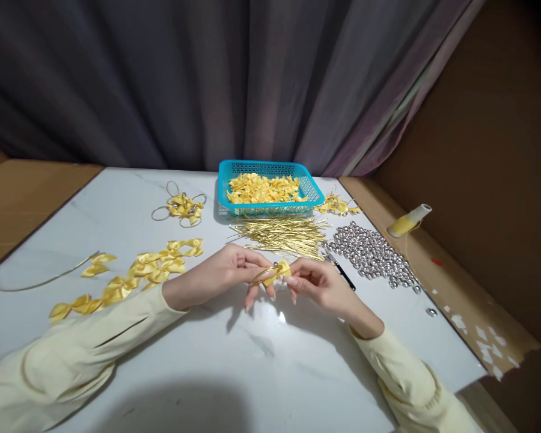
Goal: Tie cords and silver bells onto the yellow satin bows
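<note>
Above the middle of the table, my left hand [232, 270] pinches a loop of gold cord [264, 275] between thumb and fingers. My right hand [320, 284] has its thumb and fingertips closed on a yellow satin ribbon bow [280, 273], which touches the cord loop. A small shiny bead-like piece sits at the top of the bow; how it is fixed I cannot tell. Just beyond my hands lies a pile of cut gold cords [284, 234]. Black-handled snips [342, 273] rest beside my right hand.
A blue basket [315, 195] of yellow bows stands at the back. Silver beads [372, 252] and a yellow thread spool [408, 221] are on the right. Loose bows [148, 267], a single cord [40, 282] and looped bow pieces [184, 207] lie on the left.
</note>
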A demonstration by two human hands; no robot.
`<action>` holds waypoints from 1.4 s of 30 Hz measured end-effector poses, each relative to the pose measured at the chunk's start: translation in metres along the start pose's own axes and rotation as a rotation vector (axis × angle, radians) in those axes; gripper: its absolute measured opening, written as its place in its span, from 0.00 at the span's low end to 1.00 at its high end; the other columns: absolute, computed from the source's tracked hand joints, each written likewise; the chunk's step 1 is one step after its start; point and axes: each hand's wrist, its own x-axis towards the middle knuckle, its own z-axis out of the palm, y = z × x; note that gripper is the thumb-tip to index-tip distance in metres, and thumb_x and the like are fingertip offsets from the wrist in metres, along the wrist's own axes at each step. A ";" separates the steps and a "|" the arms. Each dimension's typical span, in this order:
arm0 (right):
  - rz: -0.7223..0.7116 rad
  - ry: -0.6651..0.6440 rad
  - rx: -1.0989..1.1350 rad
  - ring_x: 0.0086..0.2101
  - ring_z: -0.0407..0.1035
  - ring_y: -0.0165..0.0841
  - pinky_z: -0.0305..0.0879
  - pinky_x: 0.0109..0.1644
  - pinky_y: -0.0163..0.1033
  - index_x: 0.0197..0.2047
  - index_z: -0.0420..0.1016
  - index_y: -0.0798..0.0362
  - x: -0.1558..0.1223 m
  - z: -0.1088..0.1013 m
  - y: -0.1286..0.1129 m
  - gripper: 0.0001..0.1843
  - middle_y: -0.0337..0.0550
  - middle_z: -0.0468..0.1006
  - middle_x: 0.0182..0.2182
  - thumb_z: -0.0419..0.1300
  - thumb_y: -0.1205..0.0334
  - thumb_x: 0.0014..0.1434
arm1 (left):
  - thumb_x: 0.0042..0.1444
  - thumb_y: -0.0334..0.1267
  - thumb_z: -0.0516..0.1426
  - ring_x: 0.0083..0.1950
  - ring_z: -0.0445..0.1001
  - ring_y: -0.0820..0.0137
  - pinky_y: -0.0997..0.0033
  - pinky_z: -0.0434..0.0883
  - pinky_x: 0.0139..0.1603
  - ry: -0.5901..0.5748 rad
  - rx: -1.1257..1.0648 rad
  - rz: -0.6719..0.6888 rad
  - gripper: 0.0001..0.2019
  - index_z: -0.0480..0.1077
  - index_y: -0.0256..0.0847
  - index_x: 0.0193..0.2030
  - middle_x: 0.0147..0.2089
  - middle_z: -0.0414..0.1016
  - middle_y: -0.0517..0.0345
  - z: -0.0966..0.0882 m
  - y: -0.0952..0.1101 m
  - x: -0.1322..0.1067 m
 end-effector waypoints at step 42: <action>-0.215 0.182 -0.374 0.21 0.65 0.27 0.57 0.26 0.32 0.28 0.73 0.54 -0.003 0.007 -0.002 0.08 0.39 0.74 0.21 0.55 0.65 0.58 | 0.58 0.39 0.56 0.17 0.67 0.80 0.77 0.66 0.28 -0.007 -0.063 -0.081 0.10 0.75 0.34 0.35 0.30 0.79 0.55 0.006 0.001 -0.003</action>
